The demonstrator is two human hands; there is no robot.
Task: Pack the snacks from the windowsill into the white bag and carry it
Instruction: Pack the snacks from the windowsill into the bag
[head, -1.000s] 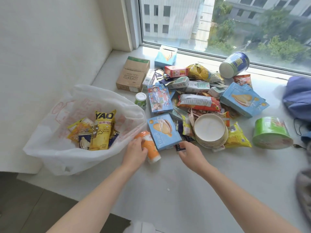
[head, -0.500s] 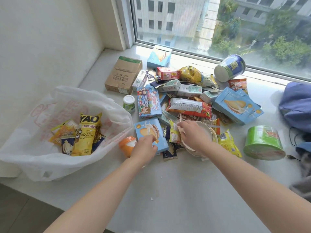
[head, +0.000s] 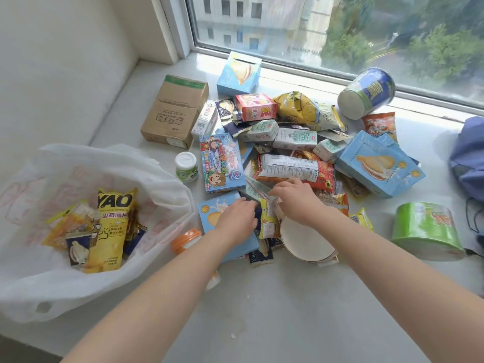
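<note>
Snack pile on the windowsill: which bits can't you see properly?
Head view only:
- Orange-lidded bottle: mostly behind the left forearm.
- Blue box: its picture is covered by the left hand.
- Right hand: fingertips buried among packets; neither hand's grip is clear.
- Blue cloth: cut off by the right edge.

"YAO" and "山药薄片" on the yellow packet (head: 112, 231) inside the white bag (head: 146, 174)
</note>
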